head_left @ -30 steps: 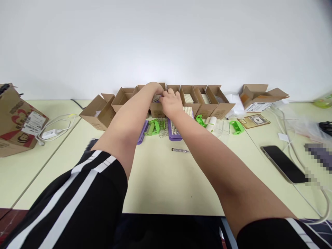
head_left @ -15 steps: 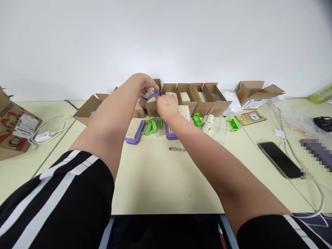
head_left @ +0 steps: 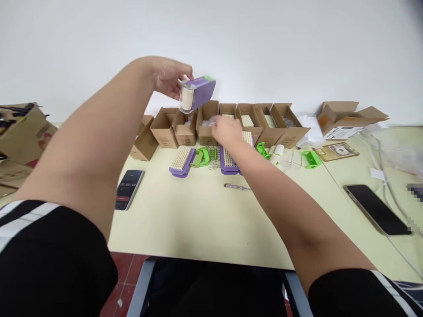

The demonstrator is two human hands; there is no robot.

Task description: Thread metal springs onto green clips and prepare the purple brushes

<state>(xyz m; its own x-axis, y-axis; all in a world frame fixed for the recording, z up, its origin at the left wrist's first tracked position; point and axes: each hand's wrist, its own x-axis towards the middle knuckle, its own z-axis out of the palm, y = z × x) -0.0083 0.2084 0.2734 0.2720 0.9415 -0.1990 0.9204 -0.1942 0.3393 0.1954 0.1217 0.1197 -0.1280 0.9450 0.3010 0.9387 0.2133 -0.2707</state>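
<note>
Raised above the row of cartons, my left hand grips a purple brush with cream bristles, a green part on top and a clear plastic piece at its near end. My right hand is at the right edge of an open carton; its fingertips are blurred and what they hold, if anything, does not show. Clear plastic lies inside that carton. Below are a purple brush with its bristles up, green plastic brackets, wire springs and another purple brush, partly behind my right forearm.
More open cartons stand along the wall, some with brushes inside. A small screwdriver, white cylinders and clear covers lie on the table. One phone shows a timer; another phone rests near cables at right.
My left hand has lifted the purple brush out of the carton, up and to the left. My right hand stays near the same carton. The view has shifted, showing more cartons and a phone at left.
</note>
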